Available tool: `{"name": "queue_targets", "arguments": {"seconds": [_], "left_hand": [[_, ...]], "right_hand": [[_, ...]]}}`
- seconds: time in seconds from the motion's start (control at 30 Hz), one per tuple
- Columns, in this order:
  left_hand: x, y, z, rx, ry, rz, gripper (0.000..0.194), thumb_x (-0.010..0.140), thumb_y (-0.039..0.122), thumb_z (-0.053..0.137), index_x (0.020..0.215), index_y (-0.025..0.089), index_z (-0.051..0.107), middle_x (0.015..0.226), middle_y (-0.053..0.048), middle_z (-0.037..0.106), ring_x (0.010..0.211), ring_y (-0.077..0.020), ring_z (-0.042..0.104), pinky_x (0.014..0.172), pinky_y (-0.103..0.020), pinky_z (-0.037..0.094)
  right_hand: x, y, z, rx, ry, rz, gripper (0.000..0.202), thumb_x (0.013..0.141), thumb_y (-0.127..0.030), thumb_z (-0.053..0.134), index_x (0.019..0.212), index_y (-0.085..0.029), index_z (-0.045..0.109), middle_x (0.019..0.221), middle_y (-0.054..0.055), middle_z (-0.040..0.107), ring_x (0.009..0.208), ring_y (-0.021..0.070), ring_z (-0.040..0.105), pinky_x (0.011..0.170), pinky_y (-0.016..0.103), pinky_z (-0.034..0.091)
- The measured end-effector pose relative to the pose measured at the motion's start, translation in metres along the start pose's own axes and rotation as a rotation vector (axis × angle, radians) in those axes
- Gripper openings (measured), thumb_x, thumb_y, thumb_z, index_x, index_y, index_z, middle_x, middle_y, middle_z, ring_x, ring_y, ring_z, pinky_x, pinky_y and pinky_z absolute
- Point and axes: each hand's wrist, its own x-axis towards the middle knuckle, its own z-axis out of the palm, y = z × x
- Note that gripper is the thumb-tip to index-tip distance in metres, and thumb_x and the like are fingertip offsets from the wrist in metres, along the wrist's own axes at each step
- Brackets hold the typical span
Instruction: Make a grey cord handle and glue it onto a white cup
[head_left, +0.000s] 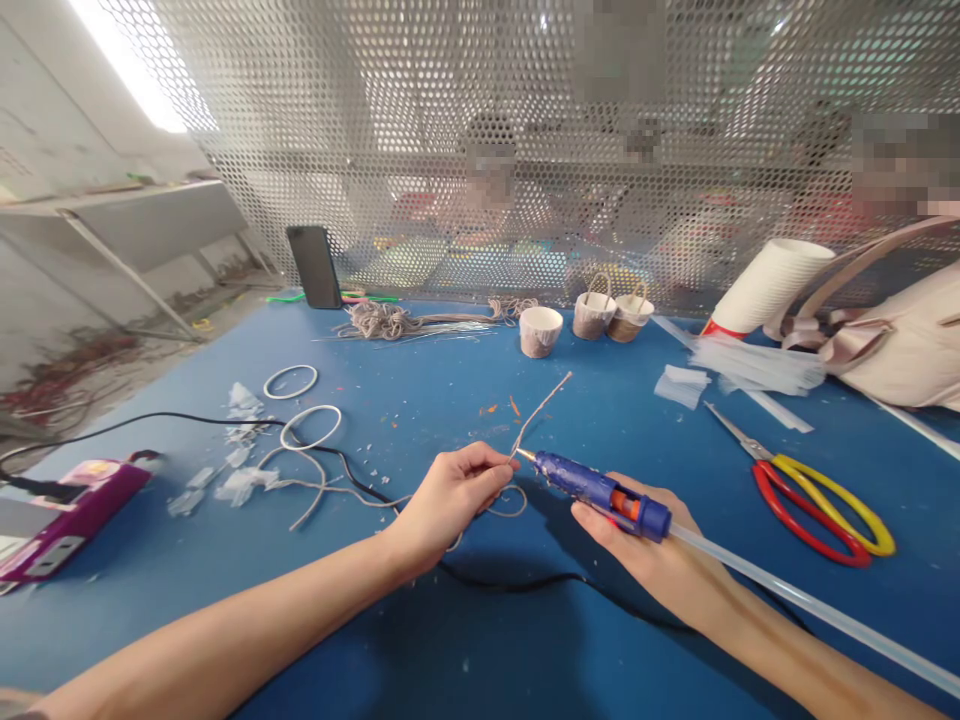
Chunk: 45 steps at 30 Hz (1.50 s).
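In the middle of the table, my left hand (465, 490) pinches a thin beige cord (536, 412) between thumb and fingertips. One end of the cord sticks up past the fingers toward the back; a loop of it hangs below the hand. My right hand (645, 530) is wrapped round a blue hot glue gun (585, 482), partly hiding its grip. The gun's metal nozzle touches or almost touches the cord beside my left fingertips. A long clear glue stick (817, 605) runs out of the gun's rear to the lower right.
Red-and-yellow scissors (817, 510) lie at right, near plastic strips (757, 365) and stacked paper cups (776, 285). Small cups (540, 332), a cord bundle (382, 320) and a phone (313, 267) stand along the back. White rings (311, 427), a black cable (517, 585) and a purple power strip (75, 515) lie nearer.
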Motion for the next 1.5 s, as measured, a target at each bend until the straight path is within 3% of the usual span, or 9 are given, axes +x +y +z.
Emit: {"name": "queue_targets", "arguments": {"seconds": [0.27, 0.63, 1.07, 1.5], "left_hand": [[-0.0008, 0.0002, -0.0008, 0.012, -0.025, 0.013, 0.023, 0.075, 0.036, 0.062, 0.076, 0.014, 0.065, 0.052, 0.006, 0.037, 0.051, -0.0084, 0.029, 0.05, -0.024, 0.019], [0.0005, -0.0015, -0.0039, 0.005, -0.056, -0.007, 0.027, 0.076, 0.039, 0.061, 0.082, 0.013, 0.065, 0.054, 0.007, 0.035, 0.051, -0.0079, 0.027, 0.05, -0.024, 0.016], [-0.0013, 0.0011, -0.0033, 0.043, -0.02, -0.006, 0.03, 0.075, 0.043, 0.061, 0.082, 0.014, 0.067, 0.051, 0.007, 0.036, 0.048, -0.0075, 0.027, 0.046, -0.022, 0.018], [-0.0009, 0.0005, -0.0026, 0.031, -0.027, -0.019, 0.03, 0.074, 0.044, 0.063, 0.077, 0.015, 0.064, 0.047, 0.008, 0.034, 0.044, -0.0068, 0.025, 0.044, -0.022, 0.015]], "right_hand": [[-0.0011, 0.0029, 0.0, -0.029, 0.024, -0.021, 0.025, 0.081, -0.043, 0.055, 0.068, -0.023, 0.055, 0.059, -0.002, 0.054, 0.055, 0.0149, 0.05, 0.053, 0.024, 0.044], [0.0008, -0.0003, -0.0013, 0.021, 0.027, -0.016, 0.032, 0.082, -0.044, 0.054, 0.061, -0.021, 0.046, 0.053, -0.006, 0.038, 0.049, 0.0105, 0.036, 0.047, 0.022, 0.037], [-0.0009, -0.0003, -0.0015, -0.013, 0.098, -0.031, 0.03, 0.081, -0.044, 0.054, 0.06, -0.022, 0.049, 0.053, -0.003, 0.048, 0.049, 0.0129, 0.047, 0.047, 0.022, 0.042], [-0.0032, -0.0011, 0.0016, 0.006, 0.016, -0.082, 0.03, 0.083, -0.04, 0.054, 0.061, -0.021, 0.046, 0.052, -0.006, 0.042, 0.047, 0.0103, 0.04, 0.049, 0.022, 0.039]]}}
